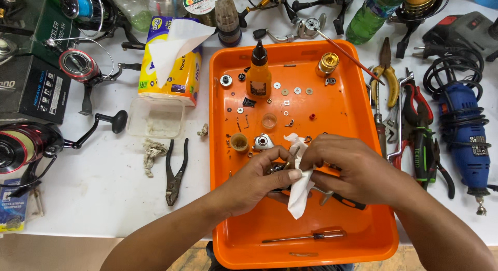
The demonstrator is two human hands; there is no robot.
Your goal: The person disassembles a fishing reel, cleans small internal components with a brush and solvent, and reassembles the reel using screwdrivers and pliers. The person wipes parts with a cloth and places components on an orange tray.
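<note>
Above the hands, small washers, a gold metal spool (328,63) and an amber oil bottle (258,71) dot the orange plastic tray (358,120), a red-handled screwdriver (306,235) lying below, while the left hand (259,180) and right hand (345,167) meet over the tray's middle, both closed on a dark metal reel part (277,170) wrapped in white tissue (300,193).

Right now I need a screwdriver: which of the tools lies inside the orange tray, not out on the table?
The small screwdriver with the orange-and-black handle lies in the orange tray, near its front edge below both hands. The pliers and other hand tools rest on the white table.
</note>
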